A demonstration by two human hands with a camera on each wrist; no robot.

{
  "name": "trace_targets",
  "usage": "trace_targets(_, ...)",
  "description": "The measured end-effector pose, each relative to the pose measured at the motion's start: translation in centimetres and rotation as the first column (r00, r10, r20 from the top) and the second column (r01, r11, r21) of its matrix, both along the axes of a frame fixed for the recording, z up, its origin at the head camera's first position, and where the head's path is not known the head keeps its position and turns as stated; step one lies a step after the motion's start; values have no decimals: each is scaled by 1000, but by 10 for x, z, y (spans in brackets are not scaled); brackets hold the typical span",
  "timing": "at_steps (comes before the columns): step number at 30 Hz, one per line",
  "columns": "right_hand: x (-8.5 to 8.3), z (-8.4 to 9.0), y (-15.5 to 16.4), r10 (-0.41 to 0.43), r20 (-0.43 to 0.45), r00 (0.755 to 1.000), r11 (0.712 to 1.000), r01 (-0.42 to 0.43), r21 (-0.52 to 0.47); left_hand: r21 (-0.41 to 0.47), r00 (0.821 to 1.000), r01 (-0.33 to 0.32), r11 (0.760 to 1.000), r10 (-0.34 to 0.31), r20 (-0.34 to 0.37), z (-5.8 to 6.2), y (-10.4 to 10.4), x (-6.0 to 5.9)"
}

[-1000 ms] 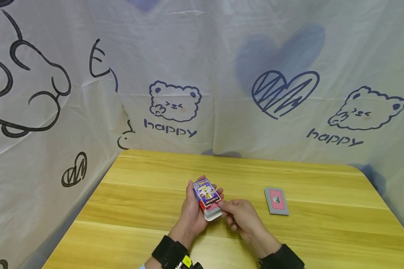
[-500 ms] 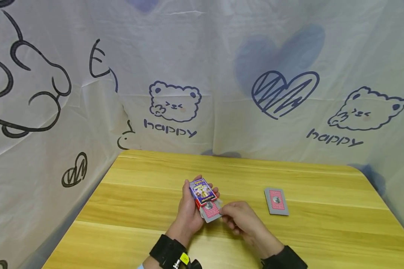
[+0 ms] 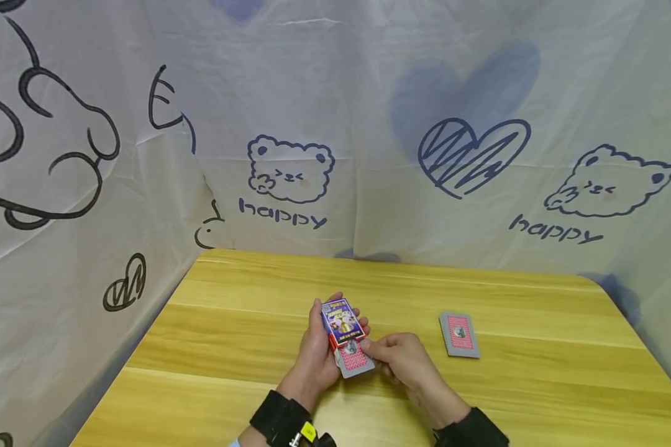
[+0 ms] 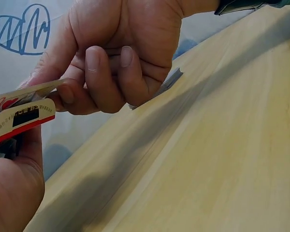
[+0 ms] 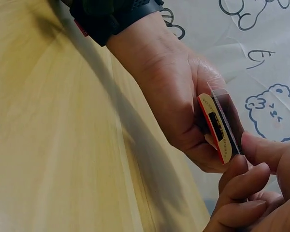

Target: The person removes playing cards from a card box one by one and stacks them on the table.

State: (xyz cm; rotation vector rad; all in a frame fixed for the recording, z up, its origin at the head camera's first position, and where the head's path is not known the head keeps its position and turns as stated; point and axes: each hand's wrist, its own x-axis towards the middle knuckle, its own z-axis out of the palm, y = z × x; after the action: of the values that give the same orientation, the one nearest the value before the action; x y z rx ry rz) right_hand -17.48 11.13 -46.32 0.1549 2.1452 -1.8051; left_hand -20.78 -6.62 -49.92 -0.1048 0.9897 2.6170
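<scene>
My left hand (image 3: pixel 315 351) holds a purple-and-red playing card box (image 3: pixel 342 320) from beneath, its thumb along the left side. Out of the box's near end stick red-backed playing cards (image 3: pixel 355 362) with grey borders. With thumb and forefinger, my right hand (image 3: pixel 407 361) pinches these cards at their right edge. The box's cream end flap (image 4: pixel 26 118) hangs folded out in the left wrist view. From the right wrist view, the cards lie just above that flap (image 5: pixel 215 128), with my right thumb (image 5: pixel 261 150) on their upper face.
A deck of red-backed cards (image 3: pixel 460 335) lies on the wooden table (image 3: pixel 537 372), to the right of my hands. Behind and at the left of the table hang white cloth walls (image 3: pixel 369 124) with bear and heart drawings.
The cards have slid out of the box toward me, and much more of their red backs shows. Both hands shifted slightly left, and the left hand came back right. The deck stayed put.
</scene>
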Motion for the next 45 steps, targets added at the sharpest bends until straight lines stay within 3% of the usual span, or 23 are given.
trace_targets(12, -1, 0, 8, 154, 10, 988, 987, -153, -54, 23, 999, -31, 999, 30, 26, -2, -3, -4)
trace_targets(18, 1, 2, 14, 252, -30, 967, 968, -253, -7, 30, 992, -115, 993, 113, 52, -2, -6, -8)
trace_targets(21, 0, 2, 20, 260, -53, 964, 965, -259, 32, 14, 988, -143, 990, 142, 56, -3, -7, -9)
trace_targets(28, -11, 3, 51, 156, -109, 982, 983, -143, 118, 2, 985, -153, 988, 152, 79, -3, -8, -9)
trace_targets(34, -21, 2, 85, -25, -118, 993, 987, 44, 156, -12, 986, -144, 989, 145, 86, -3, -8, -8)
trace_targets(39, -28, 5, 120, -93, -115, 989, 957, 120, 265, -13, 986, -133, 991, 133, 97, -3, -8, -7)
trace_targets(45, -35, 5, 165, -68, -134, 989, 906, 117, 407, -13, 988, -123, 992, 123, 98, -3, -8, -6)
